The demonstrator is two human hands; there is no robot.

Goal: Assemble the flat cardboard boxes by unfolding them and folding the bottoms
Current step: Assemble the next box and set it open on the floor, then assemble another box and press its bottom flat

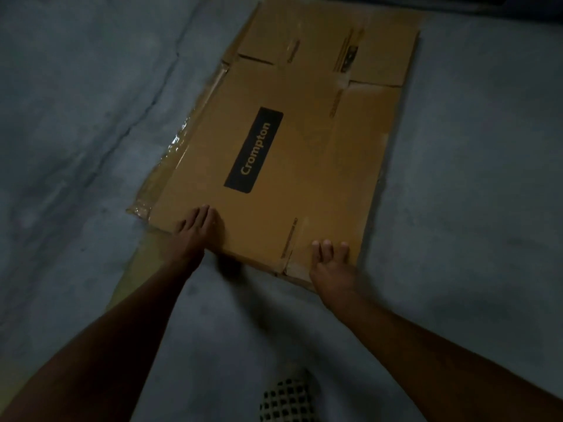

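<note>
Brown flattened cardboard box [304, 141] runs lengthwise away from me; my left hand [198, 229] and right hand [332, 266] press its near edge, fingers straight.

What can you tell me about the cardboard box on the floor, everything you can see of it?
The cardboard box is brown corrugated board, still folded flat on the grey floor, running diagonally away from the person. A black label reads "Crompton". Flap slits and creases show at the near and far ends, and wrinkled clear tape runs along its left edge. The left hand and right hand touch its near edge, fingers lying on the top face; whether the thumbs hook underneath cannot be seen.
</note>
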